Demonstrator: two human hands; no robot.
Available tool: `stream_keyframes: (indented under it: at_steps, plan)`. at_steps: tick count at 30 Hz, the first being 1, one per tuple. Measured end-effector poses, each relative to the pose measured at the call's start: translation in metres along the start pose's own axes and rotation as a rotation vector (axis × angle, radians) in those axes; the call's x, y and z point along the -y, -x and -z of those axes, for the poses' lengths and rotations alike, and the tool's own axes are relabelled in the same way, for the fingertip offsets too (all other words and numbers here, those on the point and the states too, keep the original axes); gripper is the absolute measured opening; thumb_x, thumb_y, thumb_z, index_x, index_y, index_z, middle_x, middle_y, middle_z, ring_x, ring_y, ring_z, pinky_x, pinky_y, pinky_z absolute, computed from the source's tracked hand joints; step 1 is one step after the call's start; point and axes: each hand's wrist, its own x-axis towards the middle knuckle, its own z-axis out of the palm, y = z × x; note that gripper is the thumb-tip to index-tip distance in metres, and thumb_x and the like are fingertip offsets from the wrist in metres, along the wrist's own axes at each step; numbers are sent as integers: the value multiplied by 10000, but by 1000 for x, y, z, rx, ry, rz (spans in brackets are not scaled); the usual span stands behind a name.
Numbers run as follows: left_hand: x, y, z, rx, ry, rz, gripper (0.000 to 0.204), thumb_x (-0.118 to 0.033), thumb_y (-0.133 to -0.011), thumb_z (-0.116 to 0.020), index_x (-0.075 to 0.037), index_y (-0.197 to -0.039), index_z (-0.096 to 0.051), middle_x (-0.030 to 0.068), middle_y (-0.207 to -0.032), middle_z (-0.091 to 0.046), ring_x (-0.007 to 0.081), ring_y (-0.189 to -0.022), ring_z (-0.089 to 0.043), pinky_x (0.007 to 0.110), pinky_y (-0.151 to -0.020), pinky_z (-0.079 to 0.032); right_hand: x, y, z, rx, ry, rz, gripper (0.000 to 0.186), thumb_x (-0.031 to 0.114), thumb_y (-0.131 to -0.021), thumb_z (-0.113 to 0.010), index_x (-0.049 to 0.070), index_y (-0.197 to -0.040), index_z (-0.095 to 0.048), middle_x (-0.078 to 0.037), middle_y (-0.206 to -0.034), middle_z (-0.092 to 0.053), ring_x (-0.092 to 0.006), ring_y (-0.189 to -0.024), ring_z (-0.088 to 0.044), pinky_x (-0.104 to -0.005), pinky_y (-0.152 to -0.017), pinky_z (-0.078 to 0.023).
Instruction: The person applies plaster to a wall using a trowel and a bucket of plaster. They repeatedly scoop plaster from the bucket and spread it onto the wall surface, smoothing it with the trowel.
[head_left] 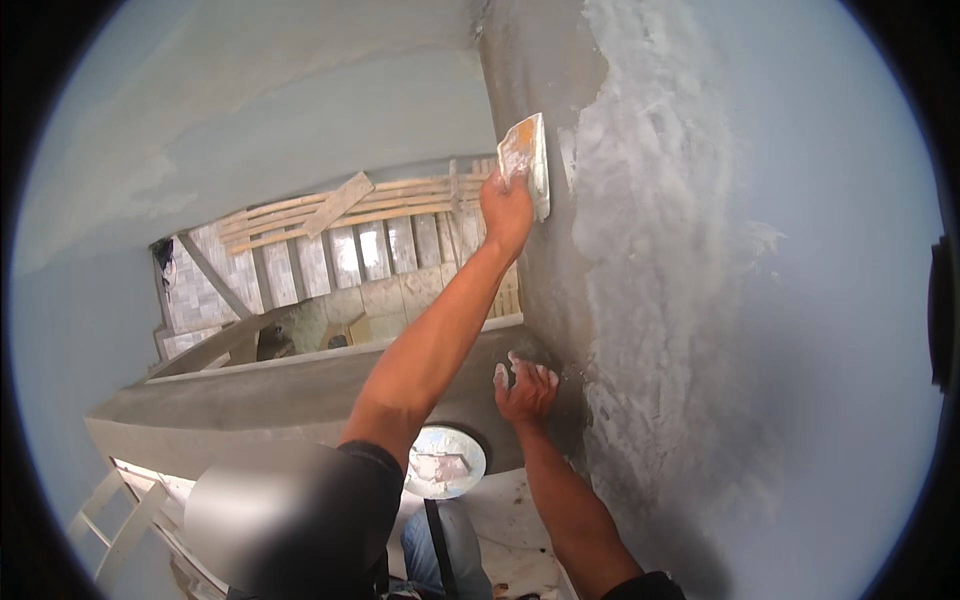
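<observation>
My left hand (508, 210) is raised and stretched far forward, closed around a plastering trowel (521, 148). Whitish and yellowish filler coats the trowel, and its long edge is at the wall's corner strip. The wall (660, 240) on the right carries a patchy white skim over grey plaster. Lower down, my right hand (527, 390) is open above the grey ledge beside this wall, thumb and fingers apart, fingertips whitened. Whether it touches the ledge I cannot tell. Below the ledge, near my legs, a round white bucket (447, 435) shows pale filler inside.
Past the grey plastered ledge (300, 395) lies a drop to a stairway (345, 255) with wooden slats (400, 195) across it. A ladder-like wooden frame (125, 525) stands lower left. A blurred grey round shape (265, 515) covers part of the lower left.
</observation>
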Motion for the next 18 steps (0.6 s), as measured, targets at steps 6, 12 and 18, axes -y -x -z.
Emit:
stream_keyframes:
  at_steps: [6, 12, 18]
  plan:
    - [-27, -3, -6, 27, 122, -111, 286, -141, -967, -516, 18, -1201, -558, 77, -1106, -615, 143, -1005, -558, 302, -858, -461, -3, 3, -3, -33, -25, 13, 319, 343, -818, -627, 111, -1029, -688, -67, -861, -669, -278, -862, -593, -460, -860, -392]
    - [-121, -64, -48, 14, 287, -308, 278, -135, -971, -487, 24, -1187, -561, 63, -1068, -618, 147, -991, -554, 302, -860, -438, -3, 3, -4, -54, -20, 11, 298, 344, -809, -647, 119, -997, -699, -65, -850, -669, -278, -848, -593, -468, -847, -394]
    - [-206, -154, -108, 47, 66, -718, 294, -179, -978, -478, 10, -1187, -562, 90, -1011, -628, 169, -941, -575, 337, -817, -464, -2, 2, -4, -71, -84, 1, 299, 346, -806, -654, 123, -1001, -697, -71, -845, -670, -283, -839, -592, -469, -852, -394]
